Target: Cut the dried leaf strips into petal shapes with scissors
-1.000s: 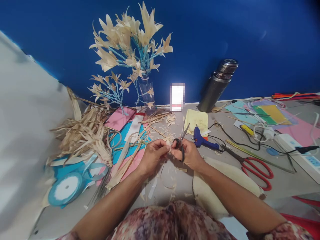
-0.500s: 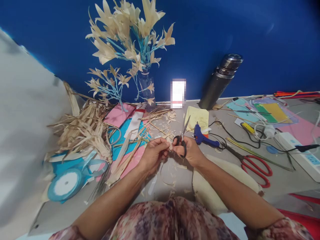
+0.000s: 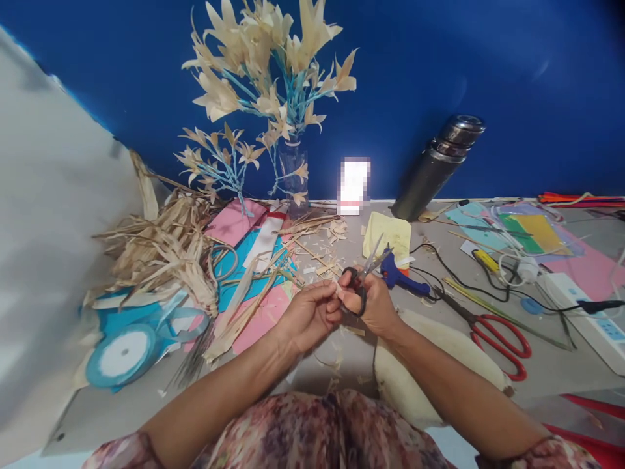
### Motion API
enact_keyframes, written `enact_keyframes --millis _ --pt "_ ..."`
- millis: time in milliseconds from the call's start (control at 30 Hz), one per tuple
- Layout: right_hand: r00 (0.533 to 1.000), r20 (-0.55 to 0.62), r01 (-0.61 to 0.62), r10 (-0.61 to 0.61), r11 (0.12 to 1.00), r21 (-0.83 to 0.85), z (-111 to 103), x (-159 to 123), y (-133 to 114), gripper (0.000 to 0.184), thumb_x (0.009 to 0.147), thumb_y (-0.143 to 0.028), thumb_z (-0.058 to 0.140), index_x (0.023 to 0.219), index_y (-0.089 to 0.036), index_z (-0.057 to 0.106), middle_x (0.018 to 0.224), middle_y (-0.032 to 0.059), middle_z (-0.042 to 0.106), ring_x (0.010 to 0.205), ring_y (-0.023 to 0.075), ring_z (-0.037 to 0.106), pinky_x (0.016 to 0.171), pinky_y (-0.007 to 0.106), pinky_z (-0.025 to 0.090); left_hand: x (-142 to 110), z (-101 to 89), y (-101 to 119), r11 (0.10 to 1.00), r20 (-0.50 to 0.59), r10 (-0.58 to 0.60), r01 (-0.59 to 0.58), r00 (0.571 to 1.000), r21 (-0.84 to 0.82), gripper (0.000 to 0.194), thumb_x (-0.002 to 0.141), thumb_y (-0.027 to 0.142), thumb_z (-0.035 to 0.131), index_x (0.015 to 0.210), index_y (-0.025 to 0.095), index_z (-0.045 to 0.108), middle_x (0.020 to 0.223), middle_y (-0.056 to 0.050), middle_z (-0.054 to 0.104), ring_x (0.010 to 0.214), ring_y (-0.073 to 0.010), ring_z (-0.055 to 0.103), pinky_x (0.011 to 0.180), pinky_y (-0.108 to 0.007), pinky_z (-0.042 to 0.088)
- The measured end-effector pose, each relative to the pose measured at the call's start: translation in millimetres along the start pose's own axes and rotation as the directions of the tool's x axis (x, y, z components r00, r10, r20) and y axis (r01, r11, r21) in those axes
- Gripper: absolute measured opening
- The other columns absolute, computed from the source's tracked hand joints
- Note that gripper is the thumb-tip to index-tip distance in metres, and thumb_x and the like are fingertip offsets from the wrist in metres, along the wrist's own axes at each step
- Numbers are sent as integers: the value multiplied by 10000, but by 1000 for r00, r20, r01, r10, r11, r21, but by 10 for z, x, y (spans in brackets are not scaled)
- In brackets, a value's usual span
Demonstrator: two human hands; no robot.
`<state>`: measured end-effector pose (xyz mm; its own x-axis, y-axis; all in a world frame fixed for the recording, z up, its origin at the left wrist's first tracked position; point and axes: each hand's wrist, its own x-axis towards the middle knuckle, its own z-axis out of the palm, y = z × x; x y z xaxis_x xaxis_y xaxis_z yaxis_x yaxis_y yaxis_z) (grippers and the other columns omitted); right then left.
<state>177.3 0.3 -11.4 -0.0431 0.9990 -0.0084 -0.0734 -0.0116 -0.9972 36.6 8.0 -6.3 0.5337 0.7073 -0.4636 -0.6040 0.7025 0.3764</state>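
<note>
The right hand (image 3: 375,305) grips the black-handled scissors (image 3: 372,256), which have tipped toward the blue glue gun (image 3: 399,276). The left hand (image 3: 312,314) pinches a small pale piece (image 3: 338,287) beside them; cutting seems paused.

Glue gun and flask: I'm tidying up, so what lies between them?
In the head view, yellow paper lies between the glue gun and the flask.

Faces a deep blue wall (image 3: 390,85), plain and smooth, stretching from ten round to nearly three o'clock. Catches faint glints of light (image 3: 541,69) at two, darkening to black in the uppermost reach there. Borders a pale wall (image 3: 43,195) at nine o'clock, mottled with soft grey shadow. Meets a grey tabletop (image 3: 92,423) lower down, with a corner at eight o'clock.
</note>
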Motion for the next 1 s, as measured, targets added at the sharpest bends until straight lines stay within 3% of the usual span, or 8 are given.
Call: enact_keyframes --millis 167,333,467,633,700,800,867,1000 --pt "992 107 64 -69 997 51 -40 -13 45 211 703 -262 730 799 -204 552 686 -30 539 593 122 482 567 256 386 -35 28 53 996 -42 -51 48 998 -71 166 748 150 693 667 113 553 588 34 453 437 -19 312 415 -151 268" --pt "998 2 61 -62 996 61 10 2 76 282 660 -266 790 820 -202 567 783 -8 572 667 131 509 618 260 415 -29 6 35 998 -13 55 -55 998 -10 193 731 139 732 691 127 545 605 47 460 440 -14 302 408 -136 237" --pt "998 -47 48 -49 999 -16 41 -20 24 209 702 -267 749 773 -199 564 725 -16 551 641 130 511 611 261 425 -49 23 -18 999 21 35 -35 999 17 177 731 165 749 753 118 580 620 49 453 448 -11 299 417 -142 227" --pt "993 68 97 -98 995 23 -13 -49 40 180 730 -239 716 787 -203 550 717 -24 542 591 116 489 569 250 391 -92 74 34 984 28 99 -102 995 149 218 734 262 747 737 131 574 666 11 507 519 -52 396 466 -169 276" --pt "993 79 78 -82 995 58 -43 -26 63 183 739 -265 718 796 -197 558 732 -16 555 620 125 500 592 254 394 -112 78 72 891 21 257 -245 966 382 237 750 320 736 733 149 573 667 0 542 552 -81 439 498 -190 310" --pt "997 72 1 -11 990 139 -73 27 83 249 721 -332 745 818 -190 564 752 -7 574 635 129 498 594 250 387 -140 67 94 582 69 481 -377 874 720 205 785 334 697 731 165 595 635 10 548 578 -106 462 552 -214 351" --pt "998 50 -36 28 986 166 -81 52 81 289 683 -336 768 830 -186 569 755 -6 584 631 126 499 583 242 384 -149 59 82 434 137 525 -403 840 806 182 799 312 672 716 164 605 638 12 546 603 -113 466 572 -218 358" --pt "997 -8 -72 74 991 115 -70 59 55 252 653 -298 753 801 -175 589 702 -15 569 605 119 490 561 232 375 -147 54 54 389 186 475 -395 860 832 173 789 288 658 691 159 597 629 18 529 587 -108 434 546 -217 332"
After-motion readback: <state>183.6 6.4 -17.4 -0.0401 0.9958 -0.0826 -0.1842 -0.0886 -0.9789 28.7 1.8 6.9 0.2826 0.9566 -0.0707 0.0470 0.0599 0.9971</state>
